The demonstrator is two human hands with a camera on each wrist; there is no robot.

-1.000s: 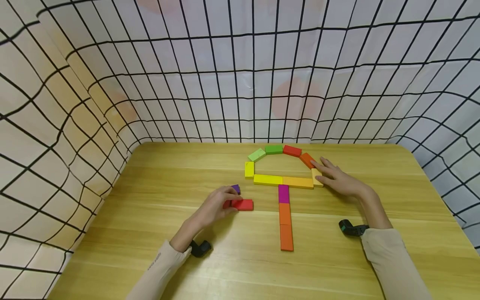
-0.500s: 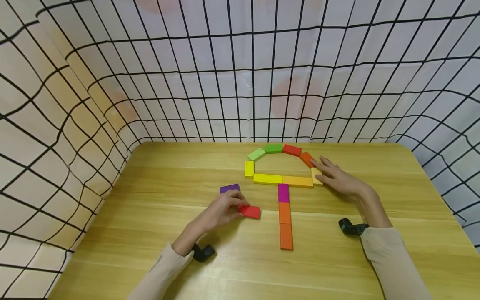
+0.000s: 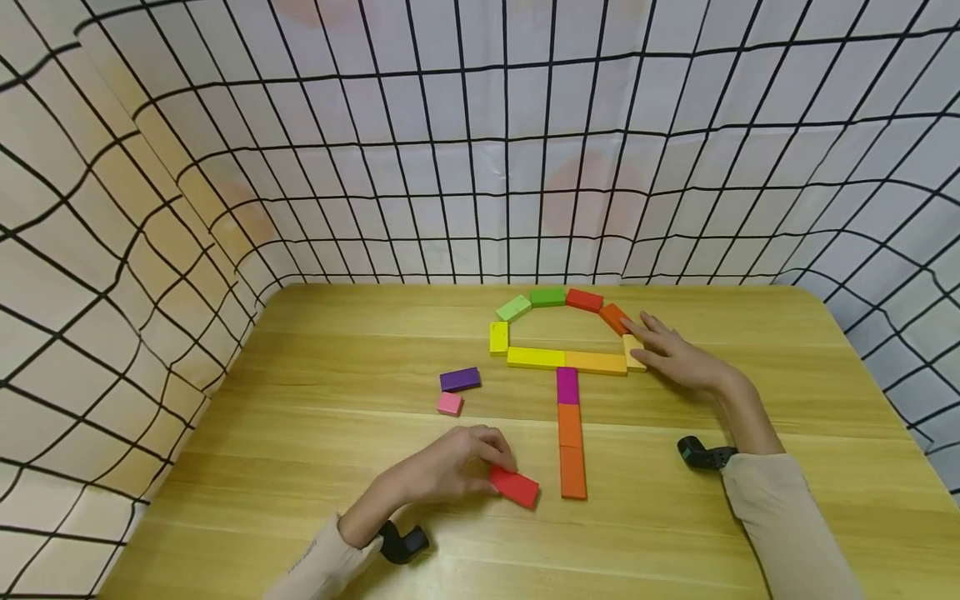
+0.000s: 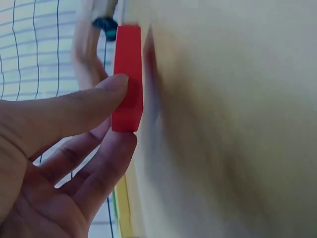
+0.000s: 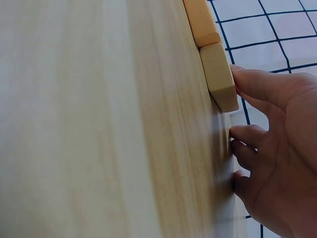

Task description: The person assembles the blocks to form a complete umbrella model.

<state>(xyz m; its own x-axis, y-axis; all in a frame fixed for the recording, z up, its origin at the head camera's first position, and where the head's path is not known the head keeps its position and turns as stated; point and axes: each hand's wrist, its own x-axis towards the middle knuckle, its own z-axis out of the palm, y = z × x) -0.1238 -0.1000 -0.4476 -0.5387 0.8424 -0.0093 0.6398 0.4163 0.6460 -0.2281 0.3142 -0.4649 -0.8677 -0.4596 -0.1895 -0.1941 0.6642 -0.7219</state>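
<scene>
My left hand (image 3: 465, 462) pinches a red block (image 3: 515, 487) between thumb and fingers, left of the lower end of a column of blocks. In the left wrist view the red block (image 4: 128, 79) hovers just off the table, its shadow beside it. My right hand (image 3: 686, 362) lies with fingers spread at the right end of the block outline. Its thumb touches a cream block (image 5: 218, 74) in the right wrist view; in the head view a fingertip is by the orange block (image 3: 615, 319). A purple block (image 3: 460, 380) and a small pink block (image 3: 450, 404) lie loose behind my left hand.
Several coloured blocks form an arch over a yellow block (image 3: 536, 358) and a light orange block (image 3: 596, 364). Below runs a column: a magenta block (image 3: 567, 386) and two orange blocks (image 3: 570, 425). A black-gridded white sheet (image 3: 487, 167) surrounds the table (image 3: 315, 358).
My left hand has carried the red block towards me and slightly right, tilting it, and the purple and pink blocks are now uncovered. My right hand has stayed in place.
</scene>
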